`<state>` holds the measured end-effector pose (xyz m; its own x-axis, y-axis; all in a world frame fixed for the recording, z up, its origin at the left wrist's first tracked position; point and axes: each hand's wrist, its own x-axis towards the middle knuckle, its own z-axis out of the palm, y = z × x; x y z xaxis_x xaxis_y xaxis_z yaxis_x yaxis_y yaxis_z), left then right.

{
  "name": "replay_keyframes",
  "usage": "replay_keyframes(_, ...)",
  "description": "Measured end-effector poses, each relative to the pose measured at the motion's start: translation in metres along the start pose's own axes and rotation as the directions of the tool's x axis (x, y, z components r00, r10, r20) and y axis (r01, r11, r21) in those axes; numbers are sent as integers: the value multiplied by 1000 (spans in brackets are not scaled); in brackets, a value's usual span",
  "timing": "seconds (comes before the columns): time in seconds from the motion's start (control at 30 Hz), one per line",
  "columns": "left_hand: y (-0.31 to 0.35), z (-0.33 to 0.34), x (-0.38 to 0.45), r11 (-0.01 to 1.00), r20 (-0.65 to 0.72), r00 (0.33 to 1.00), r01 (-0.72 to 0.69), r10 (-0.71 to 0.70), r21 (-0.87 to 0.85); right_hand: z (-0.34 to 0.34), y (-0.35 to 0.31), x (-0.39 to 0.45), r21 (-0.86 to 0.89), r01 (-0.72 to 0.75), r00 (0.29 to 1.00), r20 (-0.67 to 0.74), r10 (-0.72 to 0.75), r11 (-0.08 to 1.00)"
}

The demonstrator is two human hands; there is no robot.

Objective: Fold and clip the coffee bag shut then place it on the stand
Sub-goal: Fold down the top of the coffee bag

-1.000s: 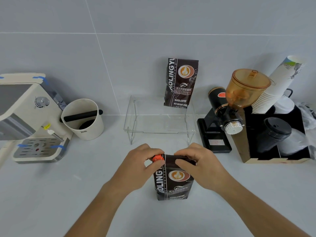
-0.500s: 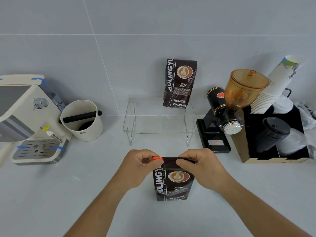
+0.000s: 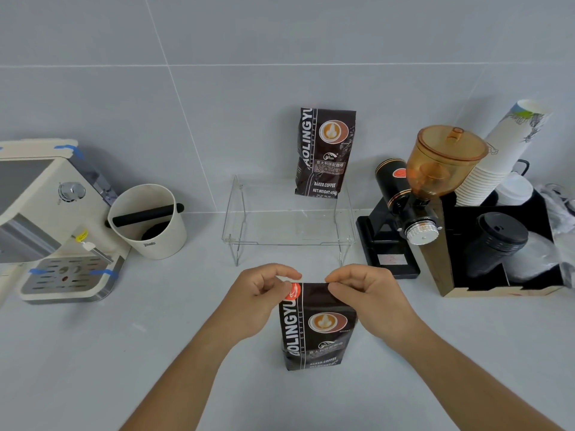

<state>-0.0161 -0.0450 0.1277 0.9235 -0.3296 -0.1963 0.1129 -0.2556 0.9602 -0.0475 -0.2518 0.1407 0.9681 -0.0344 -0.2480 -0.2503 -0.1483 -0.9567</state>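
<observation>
A dark brown coffee bag [image 3: 317, 331] stands upright on the grey counter, close in front of me. Its top edge is folded flat. A red clip [image 3: 294, 290] sits on the bag's top left corner. My left hand [image 3: 258, 297] pinches that corner, thumb on the clip and index finger curled over the top. My right hand [image 3: 367, 293] pinches the top right corner of the bag. Behind the bag stands a clear acrylic stand [image 3: 289, 244], and a second coffee bag [image 3: 325, 154] stands on it, leaning against the wall.
At the left are a cream espresso machine [image 3: 46, 219] and a white knock box [image 3: 149, 222]. On the right stand a black grinder with an amber hopper [image 3: 420, 197] and a black organiser [image 3: 504, 250] with paper cups and lids. The tiled wall is right behind the stand.
Both hands have slid outward to the bag's top corners, so the folded top edge now shows between them. More of the red clip is visible. The bag has stayed in place.
</observation>
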Motion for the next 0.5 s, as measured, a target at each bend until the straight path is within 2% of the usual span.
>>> replay_keyframes(0.07,3,4,2,999,-52,998,42,-41,6,0,2,1,-47,-9,1000,5,9,999)
replay_keyframes(0.13,6,7,3,994,-108,988,110,-112,-25,-3,4,0,-197,48,997,71,-35,979)
replay_keyframes(0.23,7,12,4,977,-143,967,202,-211,-73,-6,7,-3,-454,156,983,156,-94,877)
replay_keyframes(0.3,8,13,5,971,-145,961,229,-235,-63,-5,7,-3,-494,182,980,159,-118,850)
replay_keyframes(0.4,8,11,4,970,-93,966,243,-243,-17,-5,9,-2,-514,207,976,168,-139,832)
replay_keyframes(0.5,3,2,-1,971,50,974,217,-223,102,-6,13,-1,-535,233,970,186,-156,812)
